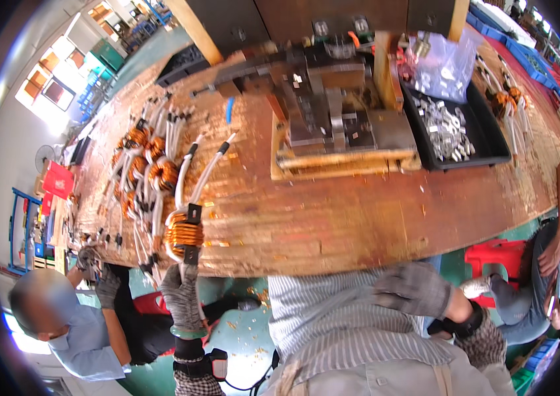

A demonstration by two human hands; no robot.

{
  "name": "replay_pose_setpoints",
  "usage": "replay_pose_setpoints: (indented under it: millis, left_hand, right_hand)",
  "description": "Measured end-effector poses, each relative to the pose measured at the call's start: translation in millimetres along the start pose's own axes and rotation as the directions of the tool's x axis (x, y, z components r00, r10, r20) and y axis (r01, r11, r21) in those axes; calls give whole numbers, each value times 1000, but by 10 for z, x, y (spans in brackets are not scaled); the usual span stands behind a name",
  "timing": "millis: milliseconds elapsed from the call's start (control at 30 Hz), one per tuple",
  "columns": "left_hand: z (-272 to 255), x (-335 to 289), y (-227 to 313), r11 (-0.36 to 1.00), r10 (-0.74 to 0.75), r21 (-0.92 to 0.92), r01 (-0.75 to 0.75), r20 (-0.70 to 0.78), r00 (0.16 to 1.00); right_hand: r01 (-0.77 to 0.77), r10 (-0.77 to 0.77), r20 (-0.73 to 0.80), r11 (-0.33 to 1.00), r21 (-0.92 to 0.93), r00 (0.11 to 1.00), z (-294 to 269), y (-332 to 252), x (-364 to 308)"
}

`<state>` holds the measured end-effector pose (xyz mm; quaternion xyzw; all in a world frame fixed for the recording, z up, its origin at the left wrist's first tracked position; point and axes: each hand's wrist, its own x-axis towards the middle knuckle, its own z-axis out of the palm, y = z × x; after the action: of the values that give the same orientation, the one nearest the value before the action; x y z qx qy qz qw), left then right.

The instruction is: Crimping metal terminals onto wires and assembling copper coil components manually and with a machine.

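Note:
My left hand (183,297), in a grey knit glove, is closed on the lower end of a copper-wound toroidal coil (184,232) at the table's near edge. Two white sleeved leads with dark tips run up from this coil over the tabletop. Beside it on the left lies a pile of similar coils (138,168) with white leads. My right hand (413,290), gloved too, lies flat in front of my striped shirt, off the table, with nothing seen in it.
A dark metal press fixture (333,112) stands on a wooden base at the back. Right of it are a black tray (468,132) of small metal terminals and a clear plastic bag (448,66). More coils (507,99) lie far right. People sit at the left and right.

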<state>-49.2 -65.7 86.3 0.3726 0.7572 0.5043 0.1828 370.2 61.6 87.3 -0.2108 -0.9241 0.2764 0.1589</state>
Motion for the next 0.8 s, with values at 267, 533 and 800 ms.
replay_pose_setpoints:
  millis: [267,533,800]
  left_hand:
    - [572,-314,340,733,-414,-372,570,420,807]
    - [802,-480,-38,449,-279,-662,600,534,798]
    - [854,-387,120,701,-306,-390,597,591,746]
  right_hand:
    - [-224,108,224,769,599,969,902,-258,808]
    - [-386,184,364,99,917,913,1050,-340,1175]
    - [-515,102,507,244,822,856,764,-476,1435]
